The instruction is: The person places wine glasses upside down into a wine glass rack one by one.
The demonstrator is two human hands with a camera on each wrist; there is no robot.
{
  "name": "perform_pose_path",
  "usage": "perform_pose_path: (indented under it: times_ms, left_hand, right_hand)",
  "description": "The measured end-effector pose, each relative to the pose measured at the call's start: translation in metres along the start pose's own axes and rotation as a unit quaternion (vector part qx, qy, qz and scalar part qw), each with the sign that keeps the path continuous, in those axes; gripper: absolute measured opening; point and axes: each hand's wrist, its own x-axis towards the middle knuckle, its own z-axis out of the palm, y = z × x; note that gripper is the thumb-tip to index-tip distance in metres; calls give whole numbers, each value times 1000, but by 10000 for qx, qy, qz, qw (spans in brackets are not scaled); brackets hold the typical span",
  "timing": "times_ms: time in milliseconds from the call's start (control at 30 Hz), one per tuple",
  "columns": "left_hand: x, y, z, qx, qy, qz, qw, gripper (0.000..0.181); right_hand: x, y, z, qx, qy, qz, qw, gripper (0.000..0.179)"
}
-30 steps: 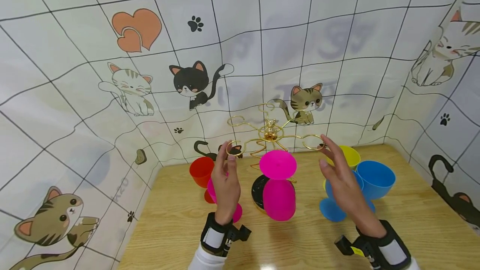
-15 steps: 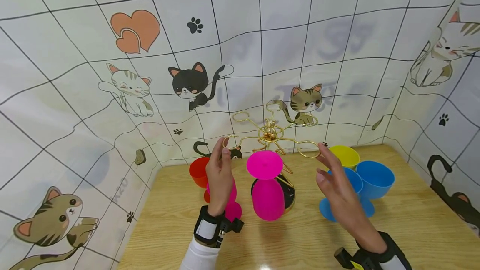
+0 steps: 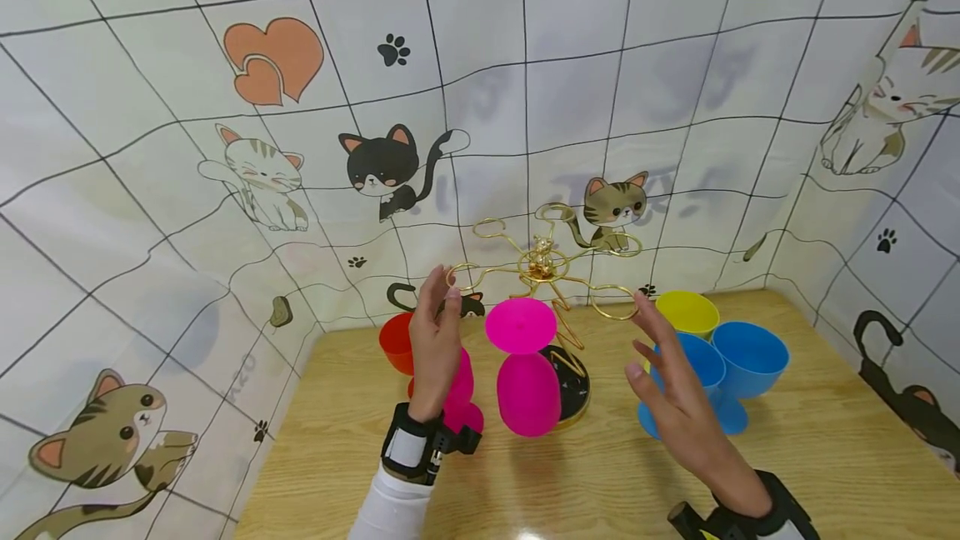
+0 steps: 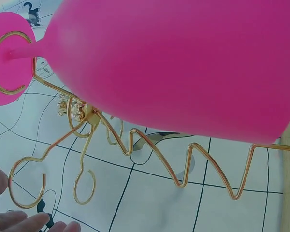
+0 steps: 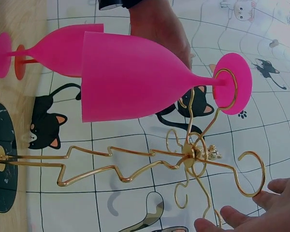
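A gold wire glass rack stands on a round black base, its arms ending in open loops. Upside down on the front arm hangs a pink goblet, its foot above the loop and its stem inside it. My left hand is raised, fingers fairly straight, fingertips right at the left loop. Across from it, my right hand has extended fingers with fingertips right at the right loop. Neither hand grips anything. Seen from the right wrist, the hanging goblet covers part of the left hand.
Behind my left hand stand a red goblet and another pink goblet, both partly hidden. Beyond my right hand are a yellow goblet and two blue goblets. A cat-print sheet backs the wooden table.
The rack's top has turned, carrying the hanging pink goblet left and the right loop forward. My left hand shifted left, my right hand slightly left and nearer to me.
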Motion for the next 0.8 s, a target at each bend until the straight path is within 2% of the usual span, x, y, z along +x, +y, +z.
perform_pose_path:
  times_ms: [67,200,333,467,600,800]
  left_hand:
    - [-1,1,-2,41,-8,-61,10000,55]
    - [-8,5,-10,149,68,-63,9998,59]
    - [-19,9,-22,463,189,113,9987,62]
    - [-31,6,-35,945,222,279,9949,71]
    - [-42,-4,-47,1454,128,441,9883,85]
    - [-56,-33,-59,1951,-130,425,9798,98]
  right_hand:
    - [-1,1,-2,-35,-2,0,10000,72]
    - [-7,3,-6,-515,21,18,9987,79]
    - [-18,5,-4,-1097,89,-528,9925,82]
    - [-28,6,4,-1770,237,-1249,9760,86]
    - [-37,8,14,-2263,304,-1604,9603,85]
    - [-55,16,30,-2530,-180,-1711,9520,81]
